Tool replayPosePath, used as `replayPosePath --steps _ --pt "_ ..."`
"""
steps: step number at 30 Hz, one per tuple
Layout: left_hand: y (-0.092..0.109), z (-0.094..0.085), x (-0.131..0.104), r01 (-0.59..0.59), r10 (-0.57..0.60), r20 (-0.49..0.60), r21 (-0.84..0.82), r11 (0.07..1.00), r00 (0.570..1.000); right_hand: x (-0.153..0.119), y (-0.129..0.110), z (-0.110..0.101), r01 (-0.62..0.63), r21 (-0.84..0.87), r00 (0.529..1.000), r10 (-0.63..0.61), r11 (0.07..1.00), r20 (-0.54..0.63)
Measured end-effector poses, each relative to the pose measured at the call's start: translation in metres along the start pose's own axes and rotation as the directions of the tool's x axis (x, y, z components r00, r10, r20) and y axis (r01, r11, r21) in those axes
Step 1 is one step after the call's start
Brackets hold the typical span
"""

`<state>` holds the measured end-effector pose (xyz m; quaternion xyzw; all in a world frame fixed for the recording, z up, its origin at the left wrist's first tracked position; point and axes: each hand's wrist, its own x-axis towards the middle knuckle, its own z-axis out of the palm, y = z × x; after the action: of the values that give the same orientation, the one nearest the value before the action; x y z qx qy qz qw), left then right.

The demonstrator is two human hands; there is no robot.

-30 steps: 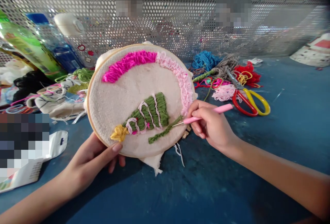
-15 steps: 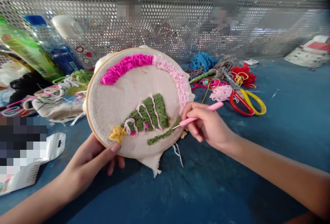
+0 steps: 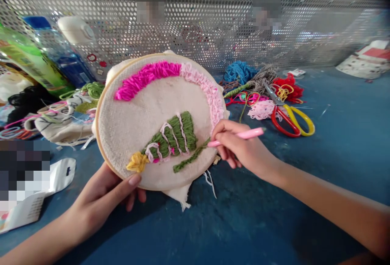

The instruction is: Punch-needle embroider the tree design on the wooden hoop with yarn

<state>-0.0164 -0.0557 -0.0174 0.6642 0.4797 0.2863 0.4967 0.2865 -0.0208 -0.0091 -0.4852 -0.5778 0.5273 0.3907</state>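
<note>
My left hand [image 3: 112,192] grips the lower left rim of a round embroidery hoop [image 3: 99,131], thumb on the front and fingers behind. Pale cloth fills the hoop, tilted up towards me. On it are a green yarn tree [image 3: 175,135] lying sideways, a yellow star [image 3: 137,162], and an arc of magenta yarn [image 3: 149,77] turning to light pink yarn [image 3: 210,92]. Closed around a pink punch needle [image 3: 250,133], my right hand [image 3: 233,145] rests at the hoop's right edge. The needle's tip meets the cloth at the end of a green stitched line [image 3: 190,159]; its metal point is out of sight.
Red-and-yellow-handled scissors [image 3: 286,120] lie right of the hoop, beside tangled yarn [image 3: 239,72] in several colours. Bottles [image 3: 57,49] stand at the back left, before a perforated metal screen [image 3: 195,21]. A white packet [image 3: 62,173] lies at left; a tissue holder [image 3: 365,59] sits far right.
The punch needle's metal point, visible before, no longer shows, and its handle has shifted slightly left and tipped flatter. The hoop has moved a little left with my left hand.
</note>
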Motion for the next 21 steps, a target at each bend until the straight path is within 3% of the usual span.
replayPosePath --steps 3,6,10,13,18,21 --pt "-0.001 0.0 0.001 -0.009 0.009 0.014 0.004 1.0 1.0 -0.002 0.0 0.006 -0.011 -0.136 0.996 0.024 0.991 0.091" --pt "0.002 0.002 0.003 0.001 -0.001 -0.027 -0.018 1.0 1.0 0.002 0.002 0.004 -0.094 -0.01 0.987 0.094 0.996 0.13" --pt "0.004 0.005 0.004 0.018 -0.021 -0.062 -0.052 0.998 0.998 0.008 0.001 -0.008 -0.083 0.253 0.996 0.086 0.964 -0.002" --pt "0.003 0.005 0.005 0.023 -0.028 -0.067 -0.064 0.998 0.997 0.01 0.0 -0.015 -0.055 0.33 0.992 0.089 0.942 -0.089" --pt "0.003 0.005 0.006 0.027 -0.032 -0.068 -0.077 0.997 0.997 0.012 0.003 -0.019 0.006 0.296 0.991 0.034 0.955 -0.13" --pt "0.004 0.005 0.004 0.049 -0.057 -0.089 -0.093 0.995 0.994 0.009 0.003 -0.018 0.073 0.162 0.99 -0.052 0.984 -0.131"
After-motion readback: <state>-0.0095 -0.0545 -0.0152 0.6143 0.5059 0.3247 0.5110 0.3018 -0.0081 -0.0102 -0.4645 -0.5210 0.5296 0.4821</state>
